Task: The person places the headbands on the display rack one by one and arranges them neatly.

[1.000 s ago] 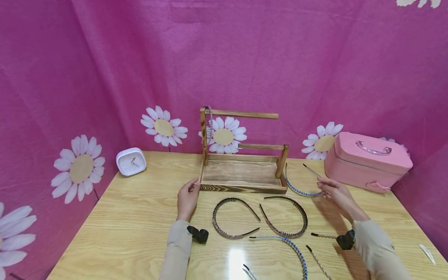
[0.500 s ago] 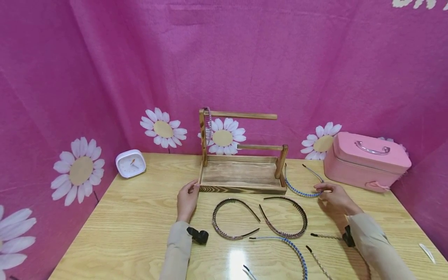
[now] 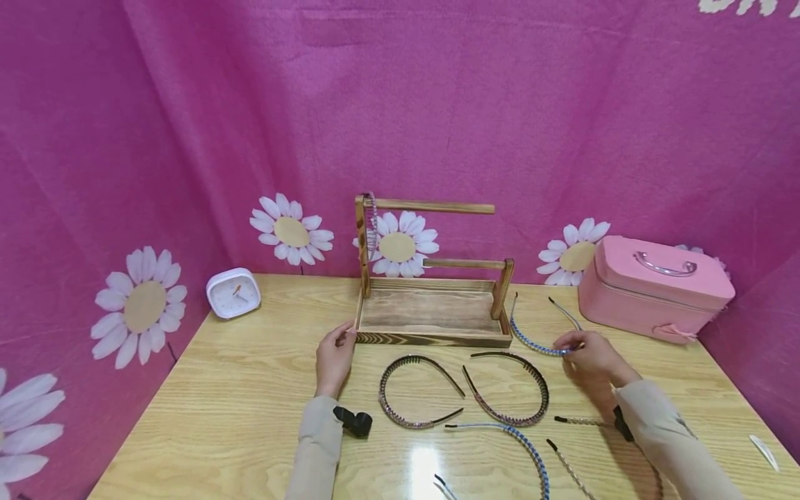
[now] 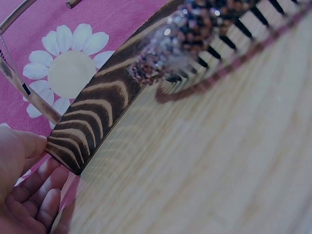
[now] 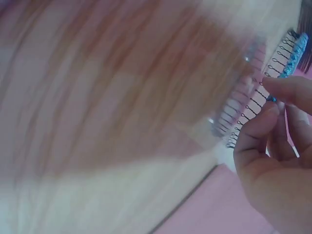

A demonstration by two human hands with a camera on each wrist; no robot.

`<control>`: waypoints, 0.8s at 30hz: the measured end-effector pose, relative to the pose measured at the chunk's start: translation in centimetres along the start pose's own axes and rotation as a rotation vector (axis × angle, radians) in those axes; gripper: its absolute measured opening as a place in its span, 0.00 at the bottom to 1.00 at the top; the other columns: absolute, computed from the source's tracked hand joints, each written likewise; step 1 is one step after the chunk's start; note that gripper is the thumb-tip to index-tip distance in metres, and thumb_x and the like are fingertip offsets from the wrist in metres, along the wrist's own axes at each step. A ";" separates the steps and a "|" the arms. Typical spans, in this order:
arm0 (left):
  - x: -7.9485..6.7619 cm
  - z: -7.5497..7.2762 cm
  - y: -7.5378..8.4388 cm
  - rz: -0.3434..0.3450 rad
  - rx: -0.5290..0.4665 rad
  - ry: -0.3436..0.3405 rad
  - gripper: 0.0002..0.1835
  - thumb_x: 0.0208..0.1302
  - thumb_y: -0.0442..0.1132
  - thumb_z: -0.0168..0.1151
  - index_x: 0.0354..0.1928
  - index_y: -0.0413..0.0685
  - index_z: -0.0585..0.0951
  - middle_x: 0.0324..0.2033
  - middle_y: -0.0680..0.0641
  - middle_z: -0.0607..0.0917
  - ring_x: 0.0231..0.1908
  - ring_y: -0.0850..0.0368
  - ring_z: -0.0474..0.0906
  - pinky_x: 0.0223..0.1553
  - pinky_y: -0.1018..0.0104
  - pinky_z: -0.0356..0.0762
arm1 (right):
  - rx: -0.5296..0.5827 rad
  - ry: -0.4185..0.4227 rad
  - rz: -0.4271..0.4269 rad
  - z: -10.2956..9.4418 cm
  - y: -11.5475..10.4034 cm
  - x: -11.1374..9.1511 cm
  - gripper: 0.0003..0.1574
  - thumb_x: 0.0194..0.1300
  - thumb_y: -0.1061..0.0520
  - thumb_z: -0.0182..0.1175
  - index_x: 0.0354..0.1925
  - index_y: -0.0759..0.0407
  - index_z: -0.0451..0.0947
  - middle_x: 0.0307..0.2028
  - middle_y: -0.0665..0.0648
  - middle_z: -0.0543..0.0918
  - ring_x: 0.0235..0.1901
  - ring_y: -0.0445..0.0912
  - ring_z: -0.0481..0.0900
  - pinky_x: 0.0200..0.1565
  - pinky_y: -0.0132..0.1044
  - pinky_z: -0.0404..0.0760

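In the head view my right hand (image 3: 590, 354) pinches the curve of a blue beaded headband (image 3: 531, 343) lying right of the wooden stand (image 3: 431, 341). The right wrist view shows thumb and fingertip on this toothed headband (image 5: 295, 56). My left hand (image 3: 334, 357) holds the front left corner of the stand; in the left wrist view its thumb and curled fingers touch the striped wooden corner (image 4: 73, 141). A lilac headband (image 3: 371, 226) hangs at the left end of the stand's upper bar. Two dark beaded headbands (image 3: 390, 406) (image 3: 544, 389) lie in front of the stand.
Another blue headband (image 3: 530, 448) and gold-toned headbands (image 3: 569, 469) lie nearer the front. A pink case (image 3: 656, 292) stands at the back right, a white clock (image 3: 233, 293) at the back left. A white clip-like piece (image 3: 763, 453) lies far right. Purple cloth (image 3: 437, 104) hangs behind.
My right hand has moved from the headband's upper leg down to its curve. The blue headband has shifted slightly right. The left hand stays at the stand's corner.
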State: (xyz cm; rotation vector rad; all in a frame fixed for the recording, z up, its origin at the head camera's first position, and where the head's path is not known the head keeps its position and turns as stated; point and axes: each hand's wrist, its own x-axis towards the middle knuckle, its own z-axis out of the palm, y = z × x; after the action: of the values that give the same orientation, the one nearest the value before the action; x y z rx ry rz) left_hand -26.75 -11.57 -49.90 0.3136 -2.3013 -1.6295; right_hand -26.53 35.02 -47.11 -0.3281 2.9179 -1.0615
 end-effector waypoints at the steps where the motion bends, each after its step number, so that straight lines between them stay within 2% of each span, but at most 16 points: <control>1: 0.0 0.0 0.0 -0.001 0.001 -0.001 0.15 0.68 0.38 0.58 0.53 0.41 0.84 0.41 0.38 0.85 0.41 0.49 0.80 0.42 0.63 0.74 | -0.028 0.002 -0.007 0.0 -0.2 0.0 0.11 0.53 0.72 0.61 0.37 0.71 0.83 0.35 0.65 0.86 0.30 0.36 0.76 0.33 0.29 0.75; 6: -0.2 -0.2 0.1 -0.005 0.001 -0.006 0.15 0.68 0.39 0.58 0.53 0.42 0.83 0.42 0.38 0.85 0.42 0.48 0.80 0.43 0.62 0.74 | -0.085 -0.017 -0.010 -0.2 -1.3 -0.4 0.08 0.56 0.68 0.62 0.36 0.68 0.85 0.32 0.63 0.87 0.27 0.39 0.78 0.31 0.33 0.77; 10: -0.3 -0.3 0.0 -0.007 0.002 -0.017 0.15 0.69 0.38 0.57 0.54 0.42 0.83 0.43 0.38 0.84 0.43 0.48 0.80 0.43 0.61 0.75 | -0.121 -0.022 -0.023 -0.4 -2.3 -0.9 0.05 0.58 0.65 0.64 0.34 0.64 0.86 0.32 0.60 0.87 0.26 0.37 0.75 0.31 0.33 0.75; 13: -0.4 -0.3 0.0 -0.007 0.003 -0.027 0.15 0.70 0.39 0.56 0.54 0.43 0.83 0.44 0.38 0.84 0.43 0.47 0.80 0.43 0.60 0.75 | -0.146 -0.017 -0.072 -0.7 -3.0 -1.3 0.04 0.57 0.66 0.65 0.33 0.62 0.85 0.32 0.59 0.86 0.26 0.35 0.73 0.31 0.33 0.74; 16: -0.3 -0.3 0.0 -0.009 0.006 -0.031 0.16 0.70 0.39 0.56 0.54 0.43 0.83 0.44 0.38 0.84 0.43 0.47 0.80 0.43 0.60 0.75 | -0.164 -0.015 -0.132 -1.1 -3.6 -1.6 0.06 0.57 0.68 0.64 0.34 0.62 0.84 0.32 0.58 0.85 0.26 0.33 0.72 0.30 0.32 0.73; 20: -0.3 -0.3 0.1 -0.011 0.006 -0.033 0.16 0.70 0.39 0.56 0.55 0.43 0.83 0.44 0.38 0.84 0.44 0.47 0.80 0.43 0.60 0.75 | -0.172 0.033 -0.203 -1.8 -4.5 -2.0 0.10 0.56 0.68 0.63 0.39 0.64 0.84 0.30 0.55 0.83 0.22 0.30 0.67 0.25 0.31 0.70; 24: -0.3 -0.3 0.0 -0.014 0.004 -0.038 0.16 0.70 0.40 0.56 0.55 0.44 0.83 0.44 0.38 0.84 0.44 0.47 0.80 0.44 0.59 0.75 | -0.135 0.120 -0.215 -2.7 -5.6 -2.1 0.11 0.58 0.68 0.62 0.42 0.68 0.84 0.29 0.55 0.83 0.18 0.31 0.63 0.21 0.30 0.66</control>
State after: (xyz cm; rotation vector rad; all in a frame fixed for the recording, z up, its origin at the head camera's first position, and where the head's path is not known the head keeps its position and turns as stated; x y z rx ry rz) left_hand -26.40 -11.75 -49.81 0.3030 -2.3349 -1.6515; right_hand -23.62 32.99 -41.59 -0.6154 3.1270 -0.9373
